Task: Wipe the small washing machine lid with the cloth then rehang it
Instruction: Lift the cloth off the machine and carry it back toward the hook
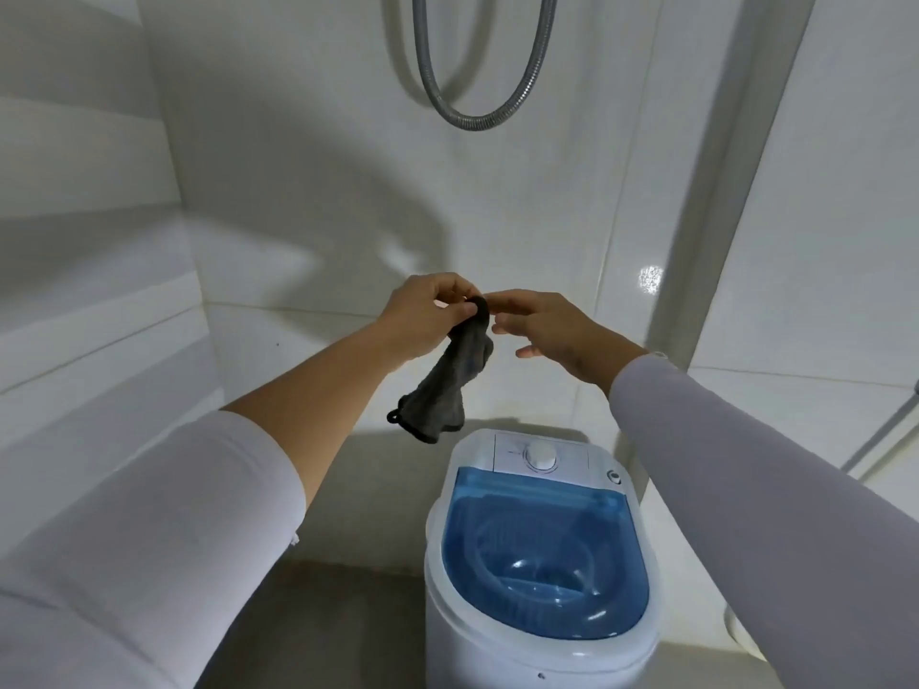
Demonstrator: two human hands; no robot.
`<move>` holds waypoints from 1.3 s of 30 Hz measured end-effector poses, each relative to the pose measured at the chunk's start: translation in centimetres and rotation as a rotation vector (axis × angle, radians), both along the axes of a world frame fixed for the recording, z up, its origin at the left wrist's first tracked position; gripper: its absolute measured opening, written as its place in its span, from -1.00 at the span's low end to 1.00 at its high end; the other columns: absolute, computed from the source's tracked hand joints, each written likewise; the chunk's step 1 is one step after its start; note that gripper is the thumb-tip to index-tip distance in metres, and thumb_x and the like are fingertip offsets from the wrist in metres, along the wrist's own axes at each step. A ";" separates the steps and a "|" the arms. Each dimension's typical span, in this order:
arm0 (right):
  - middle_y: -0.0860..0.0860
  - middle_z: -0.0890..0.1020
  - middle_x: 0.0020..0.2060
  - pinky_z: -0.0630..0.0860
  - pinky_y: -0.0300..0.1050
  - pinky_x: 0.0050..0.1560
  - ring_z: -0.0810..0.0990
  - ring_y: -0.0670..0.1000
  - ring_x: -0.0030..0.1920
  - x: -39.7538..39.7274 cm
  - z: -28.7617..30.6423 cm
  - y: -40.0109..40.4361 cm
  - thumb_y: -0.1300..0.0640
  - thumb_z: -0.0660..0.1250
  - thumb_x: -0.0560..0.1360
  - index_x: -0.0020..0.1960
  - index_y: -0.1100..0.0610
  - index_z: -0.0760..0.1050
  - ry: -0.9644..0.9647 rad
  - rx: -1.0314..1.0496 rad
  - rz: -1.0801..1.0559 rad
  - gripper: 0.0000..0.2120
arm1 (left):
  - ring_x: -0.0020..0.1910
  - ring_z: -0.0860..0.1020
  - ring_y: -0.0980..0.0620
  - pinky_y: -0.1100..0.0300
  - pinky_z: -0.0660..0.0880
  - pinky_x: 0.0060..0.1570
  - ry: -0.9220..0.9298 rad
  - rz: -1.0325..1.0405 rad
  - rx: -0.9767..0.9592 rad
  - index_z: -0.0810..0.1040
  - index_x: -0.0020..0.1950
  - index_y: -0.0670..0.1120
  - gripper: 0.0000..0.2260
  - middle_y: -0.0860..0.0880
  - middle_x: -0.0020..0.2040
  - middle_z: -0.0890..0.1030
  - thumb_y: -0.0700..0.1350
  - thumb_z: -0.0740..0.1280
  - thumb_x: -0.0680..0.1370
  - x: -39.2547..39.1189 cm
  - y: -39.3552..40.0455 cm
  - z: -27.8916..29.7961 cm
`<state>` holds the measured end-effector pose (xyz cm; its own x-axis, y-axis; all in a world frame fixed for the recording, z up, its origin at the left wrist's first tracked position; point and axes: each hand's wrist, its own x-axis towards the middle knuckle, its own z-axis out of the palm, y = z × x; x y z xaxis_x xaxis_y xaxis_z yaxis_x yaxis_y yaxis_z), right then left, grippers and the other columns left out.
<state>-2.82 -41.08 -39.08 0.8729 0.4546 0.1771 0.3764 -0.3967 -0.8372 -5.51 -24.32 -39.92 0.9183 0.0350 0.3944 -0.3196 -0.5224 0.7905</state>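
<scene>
A dark grey cloth (445, 385) hangs from my left hand (427, 315), which pinches its top end at chest height in front of the tiled wall. My right hand (552, 335) is just to the right of the cloth's top, fingers spread, its fingertips close to the cloth; whether they touch it I cannot tell. Below the hands stands the small white washing machine (542, 648) with its translucent blue lid (542, 549) closed and a round white dial (540, 457) on the panel behind the lid. A small loop sticks out at the cloth's lower left corner.
White glossy tiles cover the walls all around. A metal shower hose (477, 116) loops down the wall above the hands. A white vertical frame post (721, 241) stands to the right, and a thin metal bar (880, 435) crosses at far right.
</scene>
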 end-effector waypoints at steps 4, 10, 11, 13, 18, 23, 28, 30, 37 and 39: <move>-0.01 0.58 -0.06 0.46 -0.17 0.00 0.51 -0.03 -0.02 2.0 -1.1 4.2 0.21 0.27 0.52 0.07 0.11 0.59 -0.038 0.003 0.027 -0.82 | -0.13 0.54 0.08 0.24 0.47 0.01 0.020 0.061 0.025 0.63 -0.09 0.01 -0.86 0.08 -0.19 0.61 -0.21 0.34 0.54 1.4 3.6 -1.0; -0.02 0.46 -0.30 0.37 -0.19 -0.20 0.42 -0.04 -0.25 7.2 -3.5 10.1 0.19 0.23 0.53 -0.29 0.05 0.43 0.055 -0.032 0.039 -0.78 | -0.01 0.54 0.08 0.27 0.43 0.07 0.175 0.189 -0.004 0.63 0.12 -0.06 -0.82 -0.01 0.01 0.63 -0.15 0.36 0.54 5.6 9.3 -4.0; -0.03 0.44 -0.32 0.33 -0.20 -0.25 0.39 -0.06 -0.29 7.8 -3.7 10.9 0.18 0.22 0.54 -0.30 0.05 0.40 0.062 -0.051 0.046 -0.77 | 0.03 0.55 0.06 0.22 0.45 0.14 0.218 0.192 0.014 0.63 0.13 -0.06 -0.82 -0.02 0.05 0.63 -0.13 0.35 0.54 6.2 10.1 -4.1; -0.03 0.42 -0.34 0.30 -0.20 -0.29 0.38 -0.06 -0.31 8.6 -3.5 12.4 0.17 0.20 0.55 -0.30 0.04 0.36 0.075 -0.095 0.055 -0.75 | 0.05 0.56 0.02 0.14 0.46 0.22 0.305 0.203 0.049 0.63 0.12 -0.06 -0.83 -0.03 0.05 0.64 -0.11 0.33 0.56 6.9 11.6 -3.8; -0.03 0.42 -0.34 0.32 -0.17 -0.27 0.37 -0.04 -0.32 8.4 0.3 15.2 0.14 0.16 0.57 -0.14 0.12 0.37 0.095 -0.172 0.075 -0.88 | -0.08 0.50 0.00 0.16 0.42 -0.03 0.464 0.257 0.127 0.53 -0.11 -0.01 -0.88 0.02 -0.16 0.55 -0.03 0.28 0.59 6.7 14.1 0.5; -0.06 0.38 -0.34 0.26 -0.23 -0.30 0.33 -0.09 -0.33 6.8 8.4 17.0 0.13 0.14 0.59 -0.08 0.14 0.37 0.052 -0.208 0.077 -0.89 | -0.05 0.46 0.02 0.21 0.33 -0.05 0.508 0.261 0.230 0.48 -0.07 0.02 -0.89 0.02 -0.05 0.52 -0.01 0.23 0.61 4.6 15.5 9.1; -0.05 0.43 -0.25 0.29 -0.21 -0.23 0.39 -0.01 -0.17 4.4 18.7 18.6 0.15 0.13 0.59 -0.02 0.13 0.38 0.029 -0.175 0.072 -0.92 | 0.00 0.50 0.02 0.22 0.34 -0.03 0.481 0.255 0.237 0.54 -0.04 0.05 -0.91 0.02 -0.01 0.56 0.00 0.26 0.59 1.9 17.0 19.7; 0.01 0.48 -0.16 0.32 -0.19 -0.12 0.43 0.01 -0.13 3.6 23.1 19.2 0.15 0.15 0.59 0.03 0.13 0.41 0.016 -0.146 0.073 -0.91 | -0.02 0.51 0.05 0.25 0.35 -0.03 0.446 0.271 0.230 0.61 0.00 0.02 -0.87 0.02 0.00 0.59 -0.01 0.28 0.58 1.0 17.9 24.1; -0.05 0.47 -0.42 0.34 -0.23 -0.29 0.41 -0.04 -0.38 3.4 36.7 21.8 0.26 0.13 0.56 -0.03 0.06 0.54 -0.159 -0.056 0.128 -0.78 | -0.01 0.53 0.07 0.25 0.40 -0.03 0.376 0.297 0.136 0.59 0.13 0.04 -0.84 0.02 -0.02 0.58 -0.07 0.30 0.57 -0.4 21.5 38.1; -0.09 0.58 -0.26 0.35 -0.25 -0.15 0.46 -0.05 -0.27 3.7 39.8 22.9 0.29 0.11 0.56 -0.05 0.09 0.62 -0.237 -0.060 0.100 -0.69 | -0.05 0.54 0.04 0.23 0.43 -0.08 0.345 0.317 0.072 0.55 0.12 0.05 -0.85 0.00 -0.01 0.55 -0.08 0.32 0.56 -0.1 22.4 41.0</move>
<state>0.90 -18.14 0.67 0.7607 0.5521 0.3412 0.5988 -0.3942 -0.6972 -5.56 -1.95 1.04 0.9445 0.3186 0.0797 0.1397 -0.6094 0.7804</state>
